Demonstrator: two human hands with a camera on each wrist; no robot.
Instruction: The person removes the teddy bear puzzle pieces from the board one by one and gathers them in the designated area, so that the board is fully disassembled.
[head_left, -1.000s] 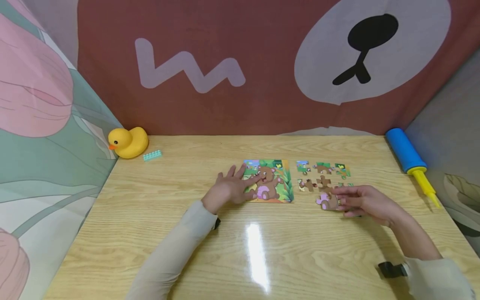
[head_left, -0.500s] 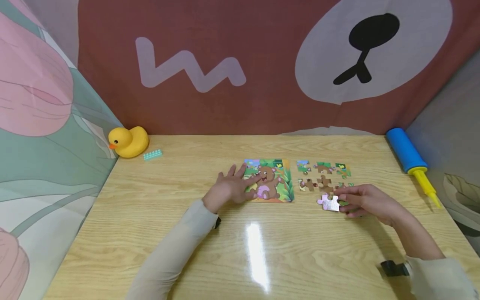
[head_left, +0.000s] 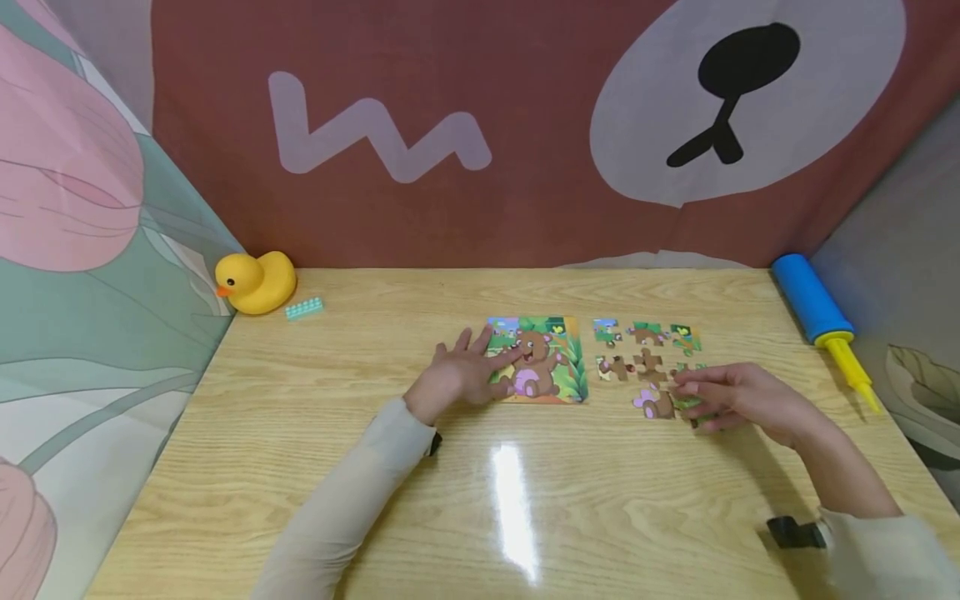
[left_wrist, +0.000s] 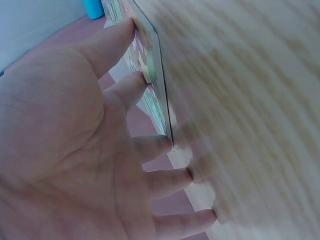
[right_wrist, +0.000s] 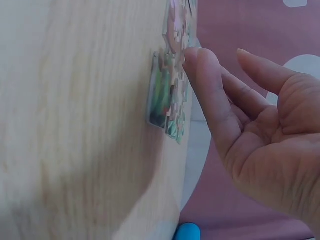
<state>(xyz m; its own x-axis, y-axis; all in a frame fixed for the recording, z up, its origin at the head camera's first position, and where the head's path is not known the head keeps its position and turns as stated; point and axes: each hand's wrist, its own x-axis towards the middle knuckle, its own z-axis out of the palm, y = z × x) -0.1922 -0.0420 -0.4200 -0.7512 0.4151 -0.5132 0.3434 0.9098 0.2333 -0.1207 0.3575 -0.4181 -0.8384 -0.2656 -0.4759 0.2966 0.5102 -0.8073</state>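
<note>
A finished bear picture card [head_left: 543, 362] lies at the middle of the wooden table [head_left: 360, 433]. My left hand [head_left: 480, 354] rests on the card's left edge with its fingers spread and straight; in the left wrist view the fingertips [left_wrist: 150, 145] touch the card's rim [left_wrist: 150, 65]. To the right lie several loose puzzle pieces [head_left: 645, 354] set in rows. My right hand [head_left: 697, 392] reaches over their near right corner, straight fingers touching the brown and pink piece [head_left: 656, 404]. The right wrist view shows the fingers [right_wrist: 210, 85] against the pieces [right_wrist: 167, 100], curled round nothing.
A yellow rubber duck [head_left: 255, 282] and a small teal brick [head_left: 303, 309] sit at the back left corner. A blue pump with a yellow nozzle [head_left: 813, 304] lies along the right edge. Fabric walls close in the back and both sides.
The piece at my right fingertips looked pale and tilted half a second ago and now lies flat, picture up. My right hand shifted slightly away from me. The left hand has stayed put.
</note>
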